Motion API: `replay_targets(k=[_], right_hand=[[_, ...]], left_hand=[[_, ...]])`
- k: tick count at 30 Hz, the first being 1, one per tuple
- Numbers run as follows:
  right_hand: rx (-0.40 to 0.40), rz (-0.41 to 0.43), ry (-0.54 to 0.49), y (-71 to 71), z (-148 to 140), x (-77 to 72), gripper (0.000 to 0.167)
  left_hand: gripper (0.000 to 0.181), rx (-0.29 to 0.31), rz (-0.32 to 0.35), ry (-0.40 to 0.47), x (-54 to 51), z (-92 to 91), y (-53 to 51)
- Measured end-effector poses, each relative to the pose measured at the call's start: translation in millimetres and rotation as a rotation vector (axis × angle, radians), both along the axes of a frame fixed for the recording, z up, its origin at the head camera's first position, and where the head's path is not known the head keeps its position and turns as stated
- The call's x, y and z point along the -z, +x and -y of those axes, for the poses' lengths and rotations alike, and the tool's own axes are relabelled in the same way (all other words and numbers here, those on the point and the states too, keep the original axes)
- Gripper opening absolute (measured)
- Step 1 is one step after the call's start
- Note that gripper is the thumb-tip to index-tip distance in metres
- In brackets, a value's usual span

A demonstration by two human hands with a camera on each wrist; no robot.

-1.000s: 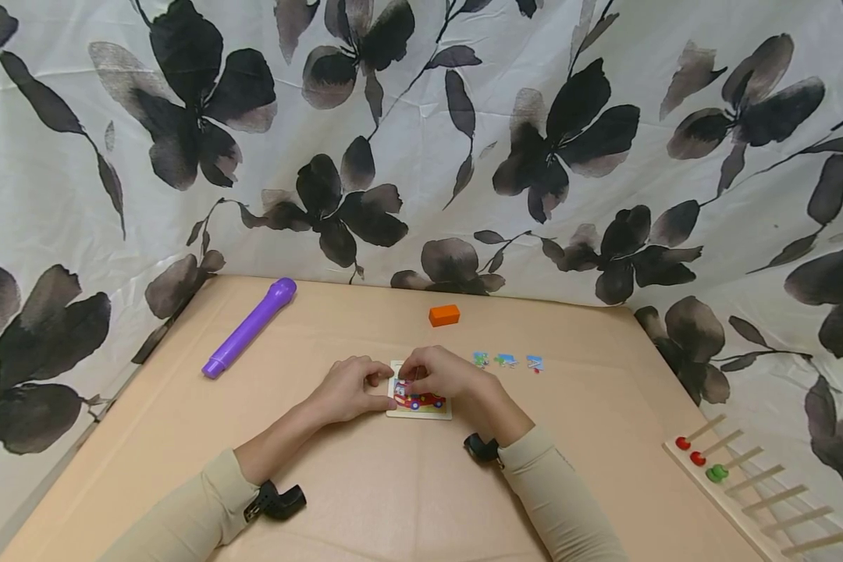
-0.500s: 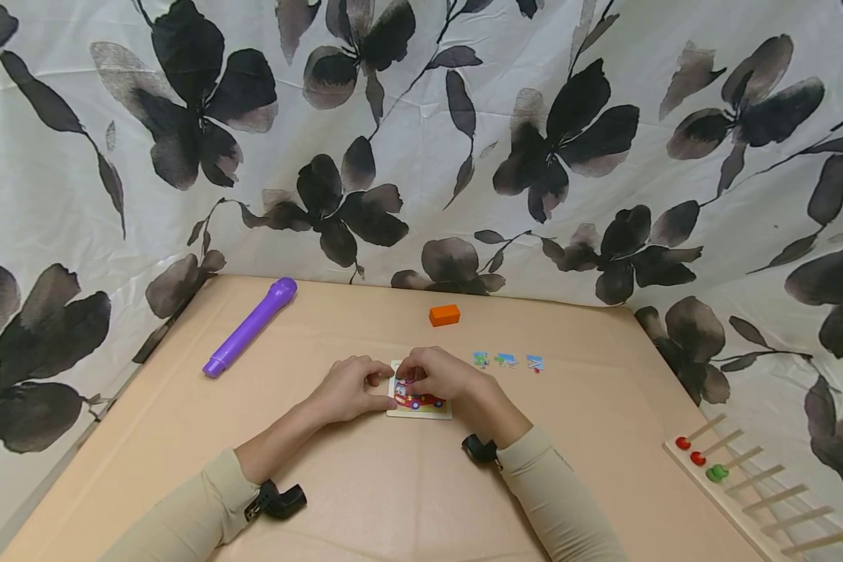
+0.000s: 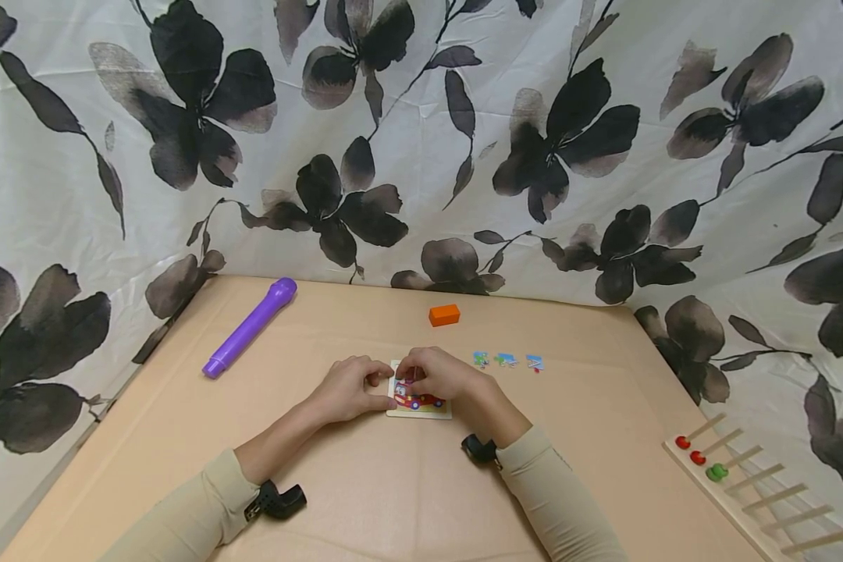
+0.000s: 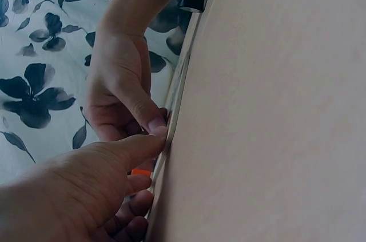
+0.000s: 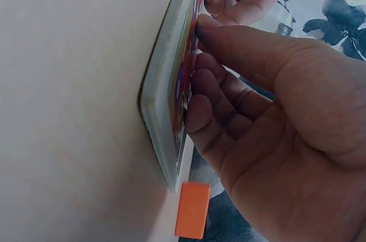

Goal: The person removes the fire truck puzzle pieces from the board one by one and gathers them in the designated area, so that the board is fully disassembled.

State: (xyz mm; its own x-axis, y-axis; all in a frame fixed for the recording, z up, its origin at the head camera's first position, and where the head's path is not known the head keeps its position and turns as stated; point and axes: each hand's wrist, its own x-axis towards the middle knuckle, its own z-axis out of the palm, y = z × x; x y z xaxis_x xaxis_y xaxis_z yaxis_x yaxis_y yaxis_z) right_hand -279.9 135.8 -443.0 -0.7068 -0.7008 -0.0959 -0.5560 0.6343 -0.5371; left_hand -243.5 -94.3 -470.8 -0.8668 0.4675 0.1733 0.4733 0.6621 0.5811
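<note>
A small jigsaw puzzle board with a red car picture and pale border lies mid-table in the head view. My left hand holds its left edge, thumb near the lower corner; the left wrist view has these fingers curled along the edge. Over the upper part of the picture is my right hand, thumb and fingers bent. Its fingertips touch the picture surface in the right wrist view. Whatever lies between that thumb and index finger is hidden. Three loose blue-and-green puzzle pieces lie right of the board.
Behind the board sits an orange block. A purple tube with a rounded end lies at the left. On the right stands a wooden peg rack with red and green pieces. Flowered cloth hangs behind the table.
Almost nothing differs. My right wrist has shifted very slightly to the left; both hands stay at the puzzle board, and the loose pieces have not moved.
</note>
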Motion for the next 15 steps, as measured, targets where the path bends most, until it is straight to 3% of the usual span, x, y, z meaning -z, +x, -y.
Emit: replay_targets(k=[15], right_hand=[[0.003,0.011,-0.01,-0.1,0.6,0.4,0.018]], left_hand=[[0.049,-0.01,-0.005,-0.007,-0.3,-1.2,-0.2]])
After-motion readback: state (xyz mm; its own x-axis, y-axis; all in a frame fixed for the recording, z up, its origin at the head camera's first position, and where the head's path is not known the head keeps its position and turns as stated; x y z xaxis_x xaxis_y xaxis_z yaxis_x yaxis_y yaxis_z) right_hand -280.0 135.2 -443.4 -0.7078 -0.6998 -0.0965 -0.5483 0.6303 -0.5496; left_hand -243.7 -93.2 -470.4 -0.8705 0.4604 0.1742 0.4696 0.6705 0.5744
